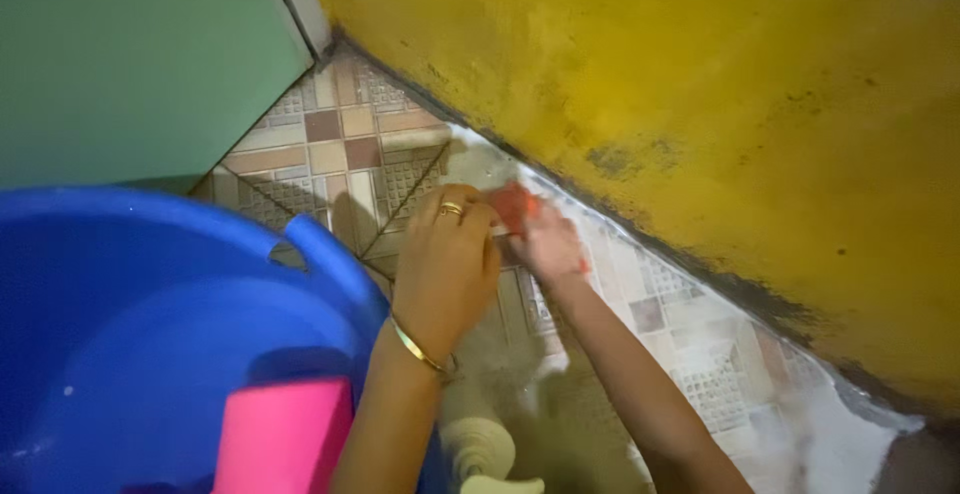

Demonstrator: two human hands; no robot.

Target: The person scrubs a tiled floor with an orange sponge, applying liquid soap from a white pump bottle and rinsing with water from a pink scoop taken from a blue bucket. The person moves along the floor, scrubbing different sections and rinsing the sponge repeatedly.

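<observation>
No packages, labels, signs or screens show anywhere in this view.

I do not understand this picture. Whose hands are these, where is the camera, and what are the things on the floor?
There is no machine here. The camera sits on a person's head and looks down at their own two bare hands. The left hand, with a ring and a gold bangle, and the right hand meet over a small red-orange thing; it is too blurred to name, and which hand grips it is unclear. Below them is a wet patterned tile floor with white foam along a yellow wall. At the left stands a big blue plastic tub, with a pink block at its near side.
</observation>
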